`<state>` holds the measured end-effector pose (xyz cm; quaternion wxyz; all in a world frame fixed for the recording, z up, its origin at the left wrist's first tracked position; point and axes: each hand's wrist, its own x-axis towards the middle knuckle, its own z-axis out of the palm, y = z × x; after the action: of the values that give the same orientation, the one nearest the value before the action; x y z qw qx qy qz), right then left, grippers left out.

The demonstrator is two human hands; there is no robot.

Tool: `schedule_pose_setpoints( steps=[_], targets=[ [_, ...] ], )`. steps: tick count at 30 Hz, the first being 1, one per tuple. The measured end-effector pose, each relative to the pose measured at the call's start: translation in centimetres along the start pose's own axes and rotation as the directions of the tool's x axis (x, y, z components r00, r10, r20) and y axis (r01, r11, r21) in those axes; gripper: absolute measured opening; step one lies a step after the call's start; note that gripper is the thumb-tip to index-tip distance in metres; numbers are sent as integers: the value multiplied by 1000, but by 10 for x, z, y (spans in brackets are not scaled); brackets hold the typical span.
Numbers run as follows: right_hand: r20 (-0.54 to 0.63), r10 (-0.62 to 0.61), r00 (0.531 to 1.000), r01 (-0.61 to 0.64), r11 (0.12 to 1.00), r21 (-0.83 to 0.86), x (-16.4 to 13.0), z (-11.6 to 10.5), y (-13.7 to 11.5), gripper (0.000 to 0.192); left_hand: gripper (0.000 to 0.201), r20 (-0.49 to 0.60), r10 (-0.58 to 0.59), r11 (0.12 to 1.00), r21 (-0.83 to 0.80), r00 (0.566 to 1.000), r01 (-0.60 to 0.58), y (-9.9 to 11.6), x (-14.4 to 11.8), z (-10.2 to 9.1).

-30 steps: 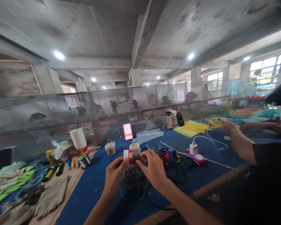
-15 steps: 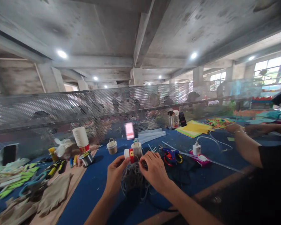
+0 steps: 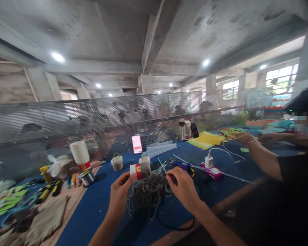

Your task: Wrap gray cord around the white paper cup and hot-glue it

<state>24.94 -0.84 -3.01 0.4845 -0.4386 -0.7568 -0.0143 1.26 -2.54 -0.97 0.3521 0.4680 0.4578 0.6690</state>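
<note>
The paper cup (image 3: 137,169) — half wrapped in grey cord — sits in my left hand (image 3: 118,194), fingers closed around it above the blue table (image 3: 92,208); my right hand (image 3: 183,188) pinches the tangled cord bundle (image 3: 147,192).

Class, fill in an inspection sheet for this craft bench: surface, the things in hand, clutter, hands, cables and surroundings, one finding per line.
Surface: blue table cover, with a bare wooden strip at the left.
Things in hand: tangled grey cord bundle; white cup with red band behind it.
Clutter: paper cup stack, small basket, glue gun, yellow paper sheets.
Hands: left hand and right hand both grip the cord bundle.
Cables: white charger cable; black cable near the table edge.
Surroundings: perforated metal screen; a co-worker's arm at right.
</note>
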Motion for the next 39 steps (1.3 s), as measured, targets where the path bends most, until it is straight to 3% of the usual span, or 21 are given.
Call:
schedule_pose_setpoints(
  steps=[3, 5, 9, 14, 20, 27, 34, 39],
  targets=[
    [-55, 179, 982, -181, 983, -39, -7, -18, 42, 16, 43, -11, -16, 1000, 26, 1000, 16, -2, 3, -2],
    [-57, 326, 944, -330, 941, -78, -10, -32, 68, 19, 45, -36, -5, 999, 41, 999, 7, -4, 5, -3],
    [51, 512, 857, -481, 834, -271, -5, -51, 97, 26, 45, -47, 27, 998, 60, 999, -24, -5, 8, -2],
    [170, 558, 812, -490, 811, -320, 7, -42, 97, 35, 43, -20, 10, 1000, 29, 1000, -9, -6, 7, -4],
    [231, 597, 769, -496, 783, -375, 20, -23, 88, 52, 37, 23, -4, 1000, -4, 1000, 4, -7, 6, -7],
    [237, 650, 722, -556, 749, -361, 31, -21, 89, 40, 36, 54, -16, 1000, 10, 998, 16, -3, 3, -6],
    [298, 659, 690, -654, 745, -135, 26, -23, 99, 41, 39, 34, -3, 1000, 23, 999, 2, -6, 5, -7],
    [385, 688, 615, -769, 631, 103, 21, -21, 107, 38, 39, 25, 7, 1000, 17, 1000, -7, -5, 5, -5]
  ],
)
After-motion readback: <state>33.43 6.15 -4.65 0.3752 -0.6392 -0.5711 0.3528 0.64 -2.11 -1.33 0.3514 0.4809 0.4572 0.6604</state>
